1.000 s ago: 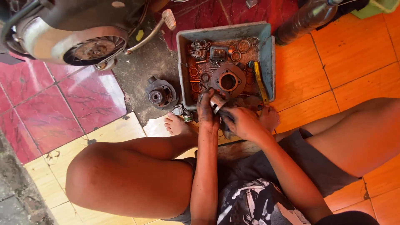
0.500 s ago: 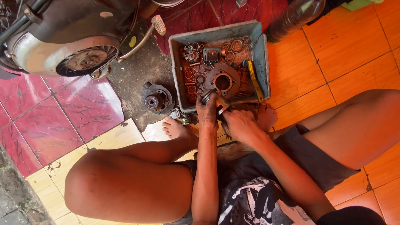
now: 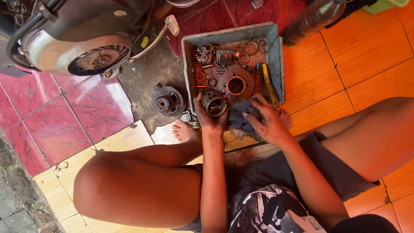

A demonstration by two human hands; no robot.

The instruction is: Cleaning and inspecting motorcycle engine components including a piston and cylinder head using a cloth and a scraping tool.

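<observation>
Just beyond both hands, a grey tray (image 3: 276, 51) of oily engine parts is seen. A metal cylinder (image 3: 214, 103), open bore facing up, is gripped in the left hand (image 3: 210, 118); just right, a dark rag (image 3: 241, 116) is clutched by the right hand (image 3: 267, 123).

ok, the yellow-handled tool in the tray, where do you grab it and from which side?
Probably the yellow handle, pinched across its narrow width, coming straight down from above. It lies flat and lengthwise along the right wall of the grey tray, so that wall blocks a side approach. The right hand, holding a dark rag, is nearest.
</observation>
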